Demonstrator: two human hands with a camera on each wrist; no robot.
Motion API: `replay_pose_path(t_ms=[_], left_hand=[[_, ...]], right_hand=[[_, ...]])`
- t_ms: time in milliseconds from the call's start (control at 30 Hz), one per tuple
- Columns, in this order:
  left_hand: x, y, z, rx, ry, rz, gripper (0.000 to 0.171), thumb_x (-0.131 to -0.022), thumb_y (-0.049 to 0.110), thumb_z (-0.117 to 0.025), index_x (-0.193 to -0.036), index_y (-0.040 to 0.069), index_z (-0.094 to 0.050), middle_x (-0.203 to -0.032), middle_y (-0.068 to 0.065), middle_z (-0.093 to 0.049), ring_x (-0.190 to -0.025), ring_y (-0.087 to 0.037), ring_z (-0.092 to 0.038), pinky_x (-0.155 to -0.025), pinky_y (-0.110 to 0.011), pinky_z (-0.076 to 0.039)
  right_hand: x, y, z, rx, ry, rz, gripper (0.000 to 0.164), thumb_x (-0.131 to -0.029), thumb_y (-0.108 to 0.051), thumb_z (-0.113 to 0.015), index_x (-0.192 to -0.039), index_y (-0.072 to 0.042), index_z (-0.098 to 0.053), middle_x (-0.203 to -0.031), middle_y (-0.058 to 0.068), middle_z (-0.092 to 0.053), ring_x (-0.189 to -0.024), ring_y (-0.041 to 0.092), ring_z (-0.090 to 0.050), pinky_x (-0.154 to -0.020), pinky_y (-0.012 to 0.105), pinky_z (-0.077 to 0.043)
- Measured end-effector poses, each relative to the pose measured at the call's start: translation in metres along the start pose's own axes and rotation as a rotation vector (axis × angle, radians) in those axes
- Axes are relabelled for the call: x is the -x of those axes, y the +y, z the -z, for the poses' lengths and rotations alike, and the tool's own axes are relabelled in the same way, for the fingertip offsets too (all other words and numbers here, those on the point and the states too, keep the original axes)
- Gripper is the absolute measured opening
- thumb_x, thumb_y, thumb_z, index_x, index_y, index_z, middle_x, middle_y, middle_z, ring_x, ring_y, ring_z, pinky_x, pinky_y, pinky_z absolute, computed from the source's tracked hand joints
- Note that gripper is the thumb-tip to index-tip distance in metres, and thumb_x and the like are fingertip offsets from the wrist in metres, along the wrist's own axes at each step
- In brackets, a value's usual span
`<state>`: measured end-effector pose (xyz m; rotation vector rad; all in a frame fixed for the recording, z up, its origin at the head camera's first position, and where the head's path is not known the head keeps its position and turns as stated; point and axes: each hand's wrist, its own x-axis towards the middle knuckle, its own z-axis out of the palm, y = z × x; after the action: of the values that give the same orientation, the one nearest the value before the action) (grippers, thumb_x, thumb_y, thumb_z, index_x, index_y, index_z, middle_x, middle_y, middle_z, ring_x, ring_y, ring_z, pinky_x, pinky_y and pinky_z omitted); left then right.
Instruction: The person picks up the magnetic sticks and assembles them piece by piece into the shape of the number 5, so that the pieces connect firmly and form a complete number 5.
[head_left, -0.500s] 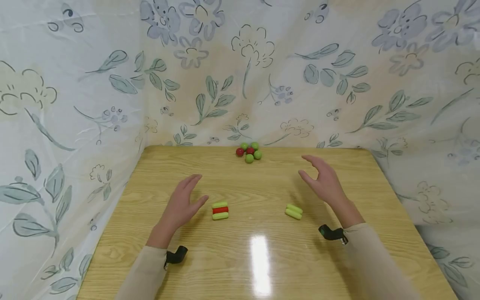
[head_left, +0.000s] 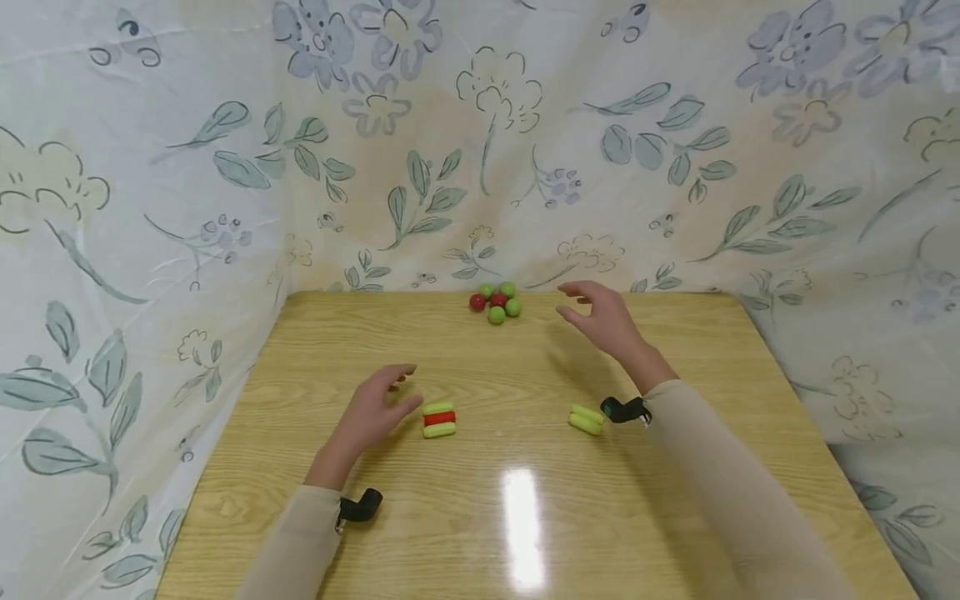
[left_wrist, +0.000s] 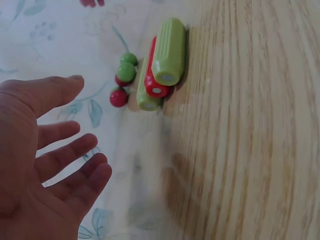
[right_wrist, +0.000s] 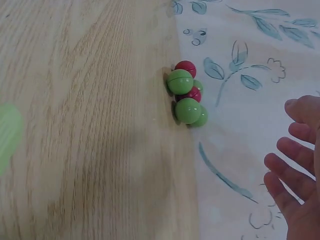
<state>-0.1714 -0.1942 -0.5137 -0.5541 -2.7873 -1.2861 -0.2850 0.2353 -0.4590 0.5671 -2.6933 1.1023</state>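
Observation:
My left hand (head_left: pixel 371 414) hovers over the table's left half with relaxed fingers and holds nothing. Just right of it lie two yellow-green rods with a red rod (head_left: pixel 439 419) between them, side by side; in the left wrist view their ends show pale round discs. My right hand (head_left: pixel 602 321) hangs above the far right part of the table, fingers loosely bent, nothing in them. Left of it, at the back edge, sits a cluster of green and red balls (right_wrist: pixel 187 110). Nearer me, below the right wrist, lies a pair of yellow-green rods (head_left: pixel 586 420).
The wooden table (head_left: pixel 480 367) meets a flower-printed cloth (head_left: pixel 495 150) at its back and sides. A small black wrist camera (head_left: pixel 362 506) sits on the left wrist, another black camera (head_left: pixel 625 410) on the right. Light glares off the table's front middle.
My right hand has moved left and farther back, closer to the balls. The left hand has shifted slightly toward the red and green rods, its fingers a little more bent. Rods and balls stay put.

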Motion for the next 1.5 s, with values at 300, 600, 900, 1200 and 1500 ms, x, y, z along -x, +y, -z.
replay_pose_path(t_ms=[300, 600, 900, 1200, 1500], left_hand=[[-0.001, -0.005, -0.007, 0.077, -0.002, -0.022, 0.046, -0.101, 0.013, -0.08, -0.141, -0.003, -0.064, -0.139, -0.019, -0.067, -0.126, -0.041, -0.062, -0.107, -0.058, -0.052], [-0.003, -0.007, -0.016, 0.114, -0.078, 0.018, 0.04, -0.102, 0.01, -0.079, -0.138, -0.002, -0.068, -0.128, -0.015, -0.072, -0.114, -0.032, -0.069, -0.102, -0.052, -0.056], [-0.005, -0.005, -0.021, 0.073, -0.09, -0.001, 0.029, -0.102, 0.008, -0.077, -0.13, 0.001, -0.074, -0.124, -0.011, -0.074, -0.11, -0.029, -0.07, -0.099, -0.052, -0.057], [-0.006, -0.01, -0.022, 0.095, -0.095, 0.03, 0.027, -0.102, 0.01, -0.077, -0.128, 0.002, -0.076, -0.125, -0.01, -0.075, -0.113, -0.029, -0.071, -0.1, -0.051, -0.057], [-0.008, -0.009, -0.023, 0.108, -0.118, 0.035, 0.027, -0.103, 0.012, -0.077, -0.127, 0.0, -0.077, -0.126, -0.011, -0.075, -0.109, -0.026, -0.072, -0.098, -0.049, -0.058]], right_hand=[[-0.027, 0.007, -0.026, -0.041, -0.043, -0.061, 0.038, -0.107, -0.021, -0.074, -0.142, -0.006, -0.069, -0.141, 0.014, -0.067, -0.128, 0.037, -0.063, -0.109, 0.052, -0.051], [-0.044, 0.007, -0.044, -0.025, -0.107, -0.1, 0.04, -0.108, -0.022, -0.072, -0.143, -0.004, -0.069, -0.143, 0.016, -0.066, -0.129, 0.039, -0.062, -0.108, 0.052, -0.052], [-0.055, 0.011, -0.059, 0.0, -0.159, -0.13, 0.039, -0.108, -0.017, -0.071, -0.144, -0.003, -0.068, -0.146, 0.016, -0.064, -0.129, 0.037, -0.062, -0.108, 0.051, -0.052], [-0.057, 0.02, -0.078, 0.042, -0.208, -0.129, 0.043, -0.107, -0.015, -0.069, -0.149, -0.007, -0.065, -0.152, 0.016, -0.06, -0.128, 0.037, -0.062, -0.107, 0.053, -0.052], [-0.062, 0.02, -0.086, 0.141, -0.259, -0.093, 0.05, -0.106, -0.016, -0.071, -0.154, -0.009, -0.06, -0.152, 0.016, -0.059, -0.124, 0.034, -0.063, -0.108, 0.05, -0.051]])
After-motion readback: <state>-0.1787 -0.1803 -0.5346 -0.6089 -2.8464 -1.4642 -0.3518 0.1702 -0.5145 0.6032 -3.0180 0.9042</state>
